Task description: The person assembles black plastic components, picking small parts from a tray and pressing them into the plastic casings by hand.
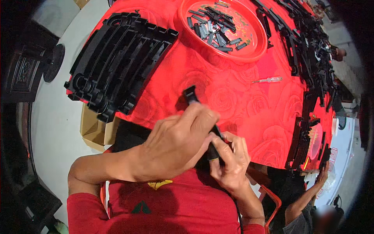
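Observation:
Over the near edge of the red-covered table, both my hands are closed around a long black plastic piece point(190, 93). Its wider end points away from me, and a thin yellow line shows near its lower end. My left hand point(179, 132) grips it from above around the middle, slightly blurred. My right hand point(231, 160) pinches the lower part between thumb and fingers. Much of the piece is hidden by my fingers. Beyond them, several long black plastic parts point(120, 58) lie side by side at the left.
A round red tray point(235, 59) holds small black pieces point(218, 38). A clear-handled screwdriver point(272, 79) lies right of centre. Black parts point(307, 50) pile along the right edge, near a pink bowl point(316, 138). An open cardboard box point(97, 130) sits below left. Another person's hand point(322, 175) touches the table's right corner.

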`<state>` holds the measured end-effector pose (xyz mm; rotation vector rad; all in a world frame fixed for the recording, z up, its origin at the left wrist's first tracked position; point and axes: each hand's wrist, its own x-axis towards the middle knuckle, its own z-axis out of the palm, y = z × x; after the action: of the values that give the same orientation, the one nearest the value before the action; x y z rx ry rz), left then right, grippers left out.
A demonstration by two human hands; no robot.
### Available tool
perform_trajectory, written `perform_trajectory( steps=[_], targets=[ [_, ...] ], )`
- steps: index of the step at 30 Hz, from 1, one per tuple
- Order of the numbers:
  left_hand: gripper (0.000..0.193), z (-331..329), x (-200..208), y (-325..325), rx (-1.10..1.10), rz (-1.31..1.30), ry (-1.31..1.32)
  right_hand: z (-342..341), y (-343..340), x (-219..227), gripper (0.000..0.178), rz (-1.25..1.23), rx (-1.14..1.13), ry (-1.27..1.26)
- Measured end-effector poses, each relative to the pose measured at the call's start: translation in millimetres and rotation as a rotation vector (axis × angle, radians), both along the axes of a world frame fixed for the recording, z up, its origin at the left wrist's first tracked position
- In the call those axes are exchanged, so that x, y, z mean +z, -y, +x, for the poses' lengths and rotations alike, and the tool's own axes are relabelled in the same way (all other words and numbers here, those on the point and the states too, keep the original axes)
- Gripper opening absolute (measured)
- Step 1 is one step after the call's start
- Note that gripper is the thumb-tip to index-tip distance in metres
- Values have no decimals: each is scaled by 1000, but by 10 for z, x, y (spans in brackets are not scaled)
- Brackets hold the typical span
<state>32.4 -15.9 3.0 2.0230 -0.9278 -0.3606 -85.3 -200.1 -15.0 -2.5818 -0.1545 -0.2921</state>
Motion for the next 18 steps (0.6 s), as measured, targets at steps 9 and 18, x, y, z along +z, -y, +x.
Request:
perform_trajectory(
  steps=[9,18],
  targets=[
    [37,87,-289,318,261,-641,-711,-30,-288,142,57,35,-29,82],
    [39,-72,-434,421,130,-590,-927,-141,-356,427,71,-52,144,-65]
  ],
)
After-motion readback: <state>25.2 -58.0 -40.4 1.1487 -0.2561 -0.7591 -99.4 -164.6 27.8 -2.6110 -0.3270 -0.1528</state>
